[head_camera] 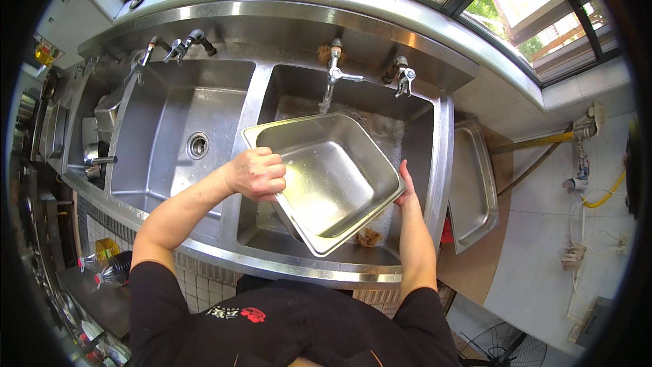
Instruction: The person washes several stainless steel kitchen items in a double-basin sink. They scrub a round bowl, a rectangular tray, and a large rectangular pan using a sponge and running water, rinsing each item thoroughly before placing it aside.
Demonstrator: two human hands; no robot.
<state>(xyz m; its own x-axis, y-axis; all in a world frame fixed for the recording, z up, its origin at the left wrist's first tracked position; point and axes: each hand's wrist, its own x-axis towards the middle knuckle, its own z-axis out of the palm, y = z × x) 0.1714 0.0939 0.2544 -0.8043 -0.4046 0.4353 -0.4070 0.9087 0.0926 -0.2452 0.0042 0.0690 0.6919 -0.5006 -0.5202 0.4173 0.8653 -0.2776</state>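
Note:
A deep rectangular stainless steel pan (326,183) is held tilted over the right sink basin (420,127), its open side towards me. My left hand (259,174) is closed around the rim on the pan's left side. At the opposite side, my right hand (405,187) grips the right edge, with most of its fingers hidden beneath. Behind the pan, a metal faucet (335,69) points down into the basin, and what looks like water shows at its spout. A brown scouring clump (368,238) lies in the basin, below the pan's right edge.
To the left is another basin (168,127) with a drain (197,145). A saucepan (93,161) and metal containers sit in the far-left basin. A shallow steel tray (471,188) leans right of the sinks. More taps (405,77) line the back wall. Plastic bottles (114,269) stand at lower left.

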